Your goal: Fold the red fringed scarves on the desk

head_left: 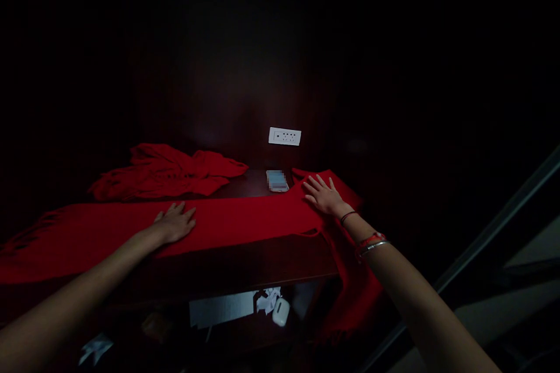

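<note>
A red fringed scarf (245,218) lies stretched lengthwise along a dark wooden tabletop, and its right end hangs down over the table's side. My left hand (175,223) rests on the scarf left of the middle, fingers spread and palm down. Toward the right end, my right hand (322,193) lies flat on the cloth with its fingers apart; bracelets circle that wrist. Behind the stretched scarf, a crumpled heap of red cloth (170,172) sits at the back left.
A phone-sized object (277,180), its face pixelated, lies behind the scarf. Above it a white socket plate (284,136) is on the dark wall. Below the tabletop are paper sheets (223,309), crumpled paper (268,299) and a white rounded case (280,312). The surroundings are very dark.
</note>
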`<state>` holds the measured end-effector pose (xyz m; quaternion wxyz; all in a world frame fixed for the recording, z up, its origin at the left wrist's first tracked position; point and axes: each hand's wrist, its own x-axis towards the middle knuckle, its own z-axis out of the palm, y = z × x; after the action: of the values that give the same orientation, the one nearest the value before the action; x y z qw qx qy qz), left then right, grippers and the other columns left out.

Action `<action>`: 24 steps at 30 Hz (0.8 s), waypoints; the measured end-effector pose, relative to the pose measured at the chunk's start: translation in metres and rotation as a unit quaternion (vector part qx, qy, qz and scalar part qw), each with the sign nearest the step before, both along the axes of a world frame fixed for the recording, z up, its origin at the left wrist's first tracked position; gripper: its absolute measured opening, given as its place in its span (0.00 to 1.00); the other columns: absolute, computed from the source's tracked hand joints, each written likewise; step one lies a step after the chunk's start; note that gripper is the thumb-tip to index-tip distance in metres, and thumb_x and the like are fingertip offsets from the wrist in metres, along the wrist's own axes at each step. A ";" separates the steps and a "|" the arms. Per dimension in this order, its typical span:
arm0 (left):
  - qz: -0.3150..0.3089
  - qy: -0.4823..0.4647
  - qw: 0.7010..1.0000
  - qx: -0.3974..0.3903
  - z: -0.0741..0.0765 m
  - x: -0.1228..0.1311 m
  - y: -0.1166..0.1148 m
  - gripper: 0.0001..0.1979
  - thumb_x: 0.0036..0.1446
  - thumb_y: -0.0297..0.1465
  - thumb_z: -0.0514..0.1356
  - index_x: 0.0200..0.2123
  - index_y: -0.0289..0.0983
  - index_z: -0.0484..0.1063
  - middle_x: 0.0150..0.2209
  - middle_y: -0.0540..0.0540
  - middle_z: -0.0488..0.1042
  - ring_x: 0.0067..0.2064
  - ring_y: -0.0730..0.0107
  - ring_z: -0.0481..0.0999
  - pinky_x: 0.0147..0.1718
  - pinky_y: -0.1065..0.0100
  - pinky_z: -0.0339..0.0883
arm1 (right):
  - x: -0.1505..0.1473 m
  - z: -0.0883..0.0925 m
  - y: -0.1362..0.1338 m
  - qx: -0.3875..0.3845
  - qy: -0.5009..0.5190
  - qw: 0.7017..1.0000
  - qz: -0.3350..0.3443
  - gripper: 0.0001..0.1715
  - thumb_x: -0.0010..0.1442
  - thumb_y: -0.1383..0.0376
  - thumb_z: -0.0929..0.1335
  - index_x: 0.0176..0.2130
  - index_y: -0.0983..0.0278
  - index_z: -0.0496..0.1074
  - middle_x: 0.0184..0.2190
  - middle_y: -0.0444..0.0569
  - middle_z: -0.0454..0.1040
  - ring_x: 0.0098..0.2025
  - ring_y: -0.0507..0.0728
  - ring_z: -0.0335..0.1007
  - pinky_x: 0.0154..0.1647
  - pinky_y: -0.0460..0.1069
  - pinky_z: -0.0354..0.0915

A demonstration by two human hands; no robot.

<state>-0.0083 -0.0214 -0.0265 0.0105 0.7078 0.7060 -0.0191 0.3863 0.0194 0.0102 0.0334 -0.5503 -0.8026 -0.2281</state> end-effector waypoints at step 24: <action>-0.142 -0.085 0.984 0.065 -0.019 0.111 0.044 0.28 0.53 0.46 0.37 0.55 0.41 0.49 0.58 0.44 0.44 0.57 0.58 0.42 0.51 0.56 0.42 | -0.066 -0.013 -0.051 -0.141 0.050 0.967 0.207 0.31 0.55 0.52 0.54 0.55 0.62 0.51 0.55 0.52 0.51 0.56 0.58 0.45 0.53 0.57 0.45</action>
<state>0.1025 0.0225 -0.0452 0.0214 0.7989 0.5949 0.0861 0.3201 -0.0316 -0.0030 0.0418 -0.3820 -0.9203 -0.0733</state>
